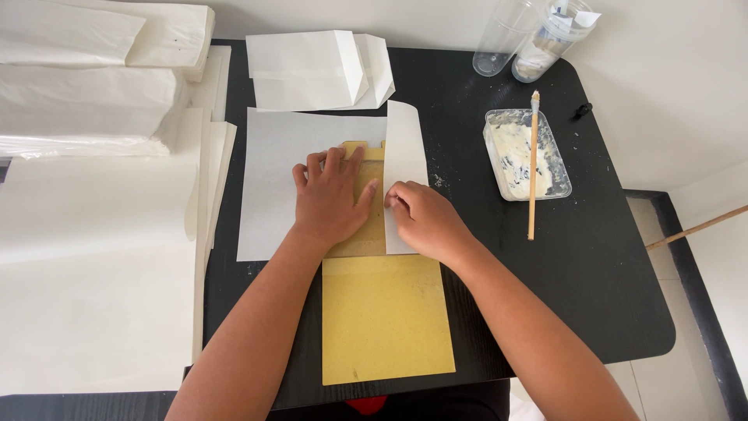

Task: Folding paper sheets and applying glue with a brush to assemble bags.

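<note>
Pressing flat, open left hand [331,195] pins thin white paper sheet [273,187] over stiff yellow rectangular board [386,316]. Right hand [421,218] pinches sheet's folded flap; fingertips hidden.

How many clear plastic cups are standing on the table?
2: both at the table's far right corner, side by side. The left cup looks empty; the right cup holds white stuff. None seems hidden.

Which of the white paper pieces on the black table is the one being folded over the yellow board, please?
The flat white sheet under both hands, its right flap lifted over the yellow board. The finished paper bags behind it lie untouched.
</note>
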